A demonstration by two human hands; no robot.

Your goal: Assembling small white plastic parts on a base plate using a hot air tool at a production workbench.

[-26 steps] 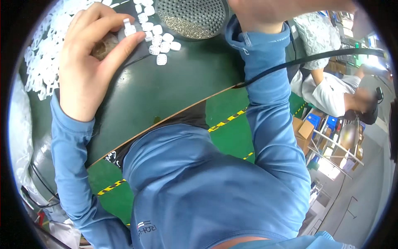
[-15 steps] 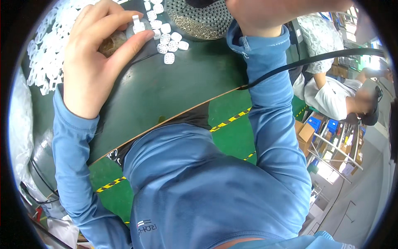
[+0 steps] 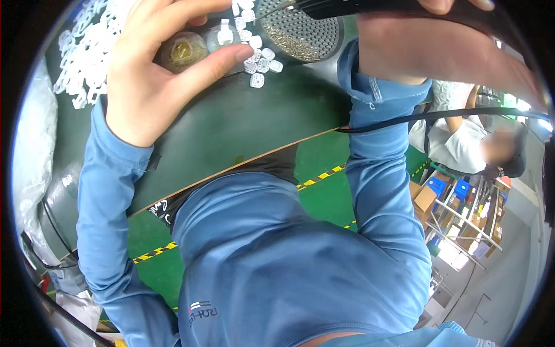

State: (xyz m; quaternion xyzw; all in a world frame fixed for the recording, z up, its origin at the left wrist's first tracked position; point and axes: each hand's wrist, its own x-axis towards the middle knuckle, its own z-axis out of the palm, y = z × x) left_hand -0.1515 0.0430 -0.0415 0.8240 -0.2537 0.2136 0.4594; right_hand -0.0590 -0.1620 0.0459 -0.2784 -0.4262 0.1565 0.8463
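Observation:
My left hand [image 3: 147, 69] arches over the green table with thumb and fingers apart. Between them stands a small white plastic part [image 3: 225, 34] on a greyish holder; neither thumb nor fingertips press on it. Under the palm sits a round, cloudy piece [image 3: 185, 51] with a yellow middle. My right hand [image 3: 399, 43] is wrapped round a black powered screwdriver [image 3: 352, 7], partly cut off by the upper edge. Its thin shaft points left, over the perforated round dish [image 3: 330, 28] toward the white part. Small metal screws [image 3: 292, 47] lie in that dish.
Several white square pieces [image 3: 256, 80] lie between the holder and the dish. A heap of white plastic parts [image 3: 87, 58] covers the far left. A black cable [image 3: 416, 117] crosses my right forearm. Another person [image 3: 462, 144] sits at the right, near shelves with boxes [image 3: 425, 196].
My left thumb and fingers have parted from the white part, which stays on its holder. The screwdriver in my right hand has come into fuller view, its shaft now over the dish.

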